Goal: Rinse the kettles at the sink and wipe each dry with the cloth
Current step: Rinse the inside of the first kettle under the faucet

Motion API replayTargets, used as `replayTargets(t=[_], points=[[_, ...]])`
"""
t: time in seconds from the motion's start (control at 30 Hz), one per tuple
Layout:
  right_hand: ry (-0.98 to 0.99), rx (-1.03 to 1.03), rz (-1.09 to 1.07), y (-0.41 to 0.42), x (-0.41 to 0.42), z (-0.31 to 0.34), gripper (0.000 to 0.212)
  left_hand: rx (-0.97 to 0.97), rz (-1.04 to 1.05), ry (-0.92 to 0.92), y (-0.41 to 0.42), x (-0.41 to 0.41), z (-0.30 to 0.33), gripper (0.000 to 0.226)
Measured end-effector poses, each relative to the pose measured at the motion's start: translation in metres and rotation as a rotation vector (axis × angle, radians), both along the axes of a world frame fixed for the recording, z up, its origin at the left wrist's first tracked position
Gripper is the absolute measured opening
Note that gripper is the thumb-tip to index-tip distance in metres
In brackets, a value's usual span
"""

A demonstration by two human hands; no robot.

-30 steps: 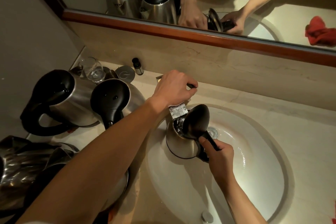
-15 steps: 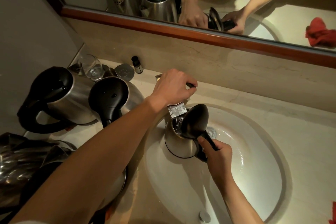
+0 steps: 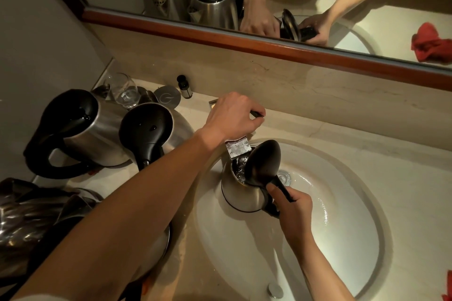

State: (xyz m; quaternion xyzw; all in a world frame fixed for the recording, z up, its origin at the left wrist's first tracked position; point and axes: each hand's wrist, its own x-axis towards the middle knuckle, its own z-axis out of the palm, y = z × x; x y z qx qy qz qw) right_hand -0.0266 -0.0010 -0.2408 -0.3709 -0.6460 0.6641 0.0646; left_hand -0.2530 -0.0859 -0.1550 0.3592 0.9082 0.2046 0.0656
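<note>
Meanwhile left hand grips the tap lever; right hand grips the kettle handle

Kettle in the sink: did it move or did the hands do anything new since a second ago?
Nothing visibly changed. The right hand still holds the kettle by its handle, lid open, and the left hand stays on the tap while water runs in.
</note>
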Motion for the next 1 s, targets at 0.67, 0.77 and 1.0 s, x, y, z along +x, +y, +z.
replayTargets(t=[0.67, 0.77, 1.0], points=[[0.019, 0.005, 0.022, 0.0002, 0.0014, -0.0015, 0.066, -0.022, 0.009, -0.013, 0.0003, 0.0012, 0.0033, 0.023], [0.027, -0.001, 0.023, 0.0006, 0.0007, -0.0011, 0.065, -0.023, 0.009, -0.019, 0.0003, 0.0009, 0.0026, 0.023], [0.043, 0.019, 0.018, -0.0003, 0.0013, -0.0009, 0.06, -0.017, 0.002, -0.017, 0.0002, 0.0011, 0.0026, 0.022]])
